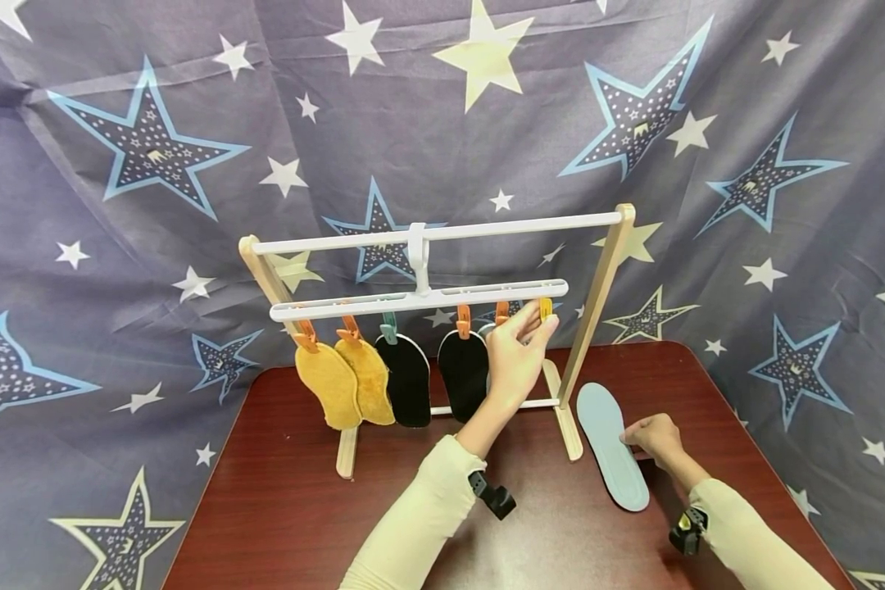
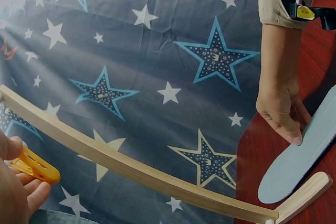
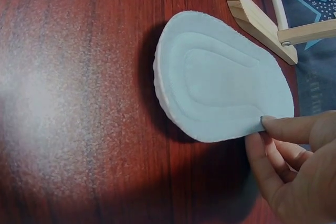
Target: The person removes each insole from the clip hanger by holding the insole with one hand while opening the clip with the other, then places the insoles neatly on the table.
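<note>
My left hand [image 1: 518, 360] is raised to the right end of a white clip hanger [image 1: 413, 301]. Its thumb and fingers pinch a yellow clip [image 2: 39, 166] there. Lower right, my right hand [image 1: 658, 442] grips a light blue insole [image 1: 610, 447] by its side edge, thumb on top and fingers beneath. The insole is tilted, its shadow falling on the table in the right wrist view. Two yellow insoles [image 1: 328, 381] and two black insoles [image 1: 403, 381] hang from orange and green clips. Behind my left hand, another orange clip [image 1: 501, 312] holds something pale, mostly hidden.
The hanger hooks onto the white top bar [image 1: 516, 229] of a wooden stand [image 1: 597, 303]. One stand foot [image 1: 564, 422] lies close to the light blue insole. A star-patterned cloth [image 1: 428, 123] rises behind the red-brown table [image 1: 280, 508].
</note>
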`<state>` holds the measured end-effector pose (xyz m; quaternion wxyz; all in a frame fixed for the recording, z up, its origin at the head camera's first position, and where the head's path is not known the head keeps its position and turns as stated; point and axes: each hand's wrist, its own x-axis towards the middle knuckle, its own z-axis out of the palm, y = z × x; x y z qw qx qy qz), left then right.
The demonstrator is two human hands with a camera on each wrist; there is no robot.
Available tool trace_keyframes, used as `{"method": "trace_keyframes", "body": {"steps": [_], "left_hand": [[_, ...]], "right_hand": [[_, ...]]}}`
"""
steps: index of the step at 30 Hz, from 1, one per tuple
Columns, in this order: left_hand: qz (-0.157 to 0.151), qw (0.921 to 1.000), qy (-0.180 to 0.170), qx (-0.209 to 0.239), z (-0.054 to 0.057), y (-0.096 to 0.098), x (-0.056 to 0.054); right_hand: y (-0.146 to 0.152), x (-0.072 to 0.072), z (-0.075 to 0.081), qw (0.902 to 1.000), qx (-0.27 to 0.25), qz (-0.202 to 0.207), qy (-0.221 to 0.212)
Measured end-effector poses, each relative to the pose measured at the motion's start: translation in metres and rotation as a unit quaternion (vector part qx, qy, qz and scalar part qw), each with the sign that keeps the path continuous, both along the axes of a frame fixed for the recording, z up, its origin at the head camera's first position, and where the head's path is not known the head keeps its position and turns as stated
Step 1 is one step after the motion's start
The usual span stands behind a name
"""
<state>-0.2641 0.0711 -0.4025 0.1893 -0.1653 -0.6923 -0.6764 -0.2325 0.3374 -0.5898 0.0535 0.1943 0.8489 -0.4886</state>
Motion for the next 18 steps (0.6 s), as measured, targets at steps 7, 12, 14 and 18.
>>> {"method": "trace_keyframes", "body": {"steps": [7,12,14,18], "left_hand": [[-0.002,1.0000,0.003,0.005,-0.0010,0.0003,-0.0002],[-0.006,0.9998,0.015,0.013,-0.0014,0.0007,0.0000],[-0.008,0.9996,0.020,0.017,-0.0016,0.0012,-0.0002],[-0.007,0.9994,0.029,0.019,-0.0031,0.0028,-0.0017]], "right_hand": [[-0.0007,0.0003,0.0002,1.0000,0.008,0.001,-0.002],[-0.0005,0.0001,-0.0005,1.0000,0.004,-0.002,-0.008],[-0.0006,0.0001,-0.0002,1.0000,0.002,-0.003,-0.009],[-0.0009,-0.0002,0.0004,0.9999,-0.002,-0.006,-0.014]]}}
